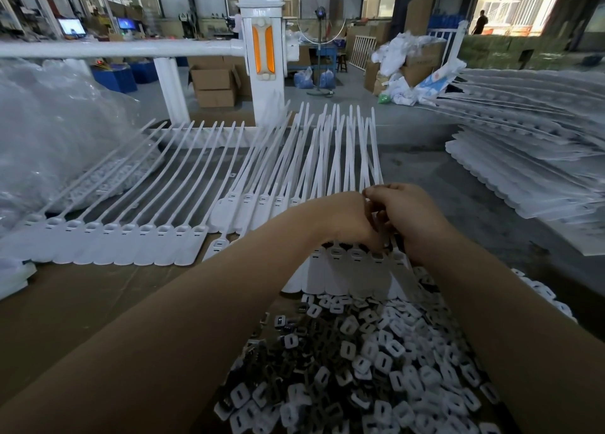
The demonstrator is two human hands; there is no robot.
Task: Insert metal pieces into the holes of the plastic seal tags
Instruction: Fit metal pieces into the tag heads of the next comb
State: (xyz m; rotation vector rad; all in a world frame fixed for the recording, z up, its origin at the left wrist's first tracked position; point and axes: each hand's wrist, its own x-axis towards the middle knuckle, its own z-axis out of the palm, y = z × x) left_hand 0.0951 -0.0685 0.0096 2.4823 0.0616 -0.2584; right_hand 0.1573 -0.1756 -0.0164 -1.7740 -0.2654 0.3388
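Both hands meet over the near tag strip [357,266].
Tags run away from the person, holes nearest; right hand [409,217] and left hand [347,217] curl fingers together above them, contents hidden; metal pieces [376,361] lie behind the wrists.

bare brown worktop [82,306] lies open at the near left, a free way in. ahead of it a row of seal tags [124,240] bars the left side, straps fanning toward the far edge. a heap of metal pieces [376,361] fills the near middle. stacked tag sheets [530,165] crowd the right edge; a clear plastic bag [49,132] blocks the far left corner.
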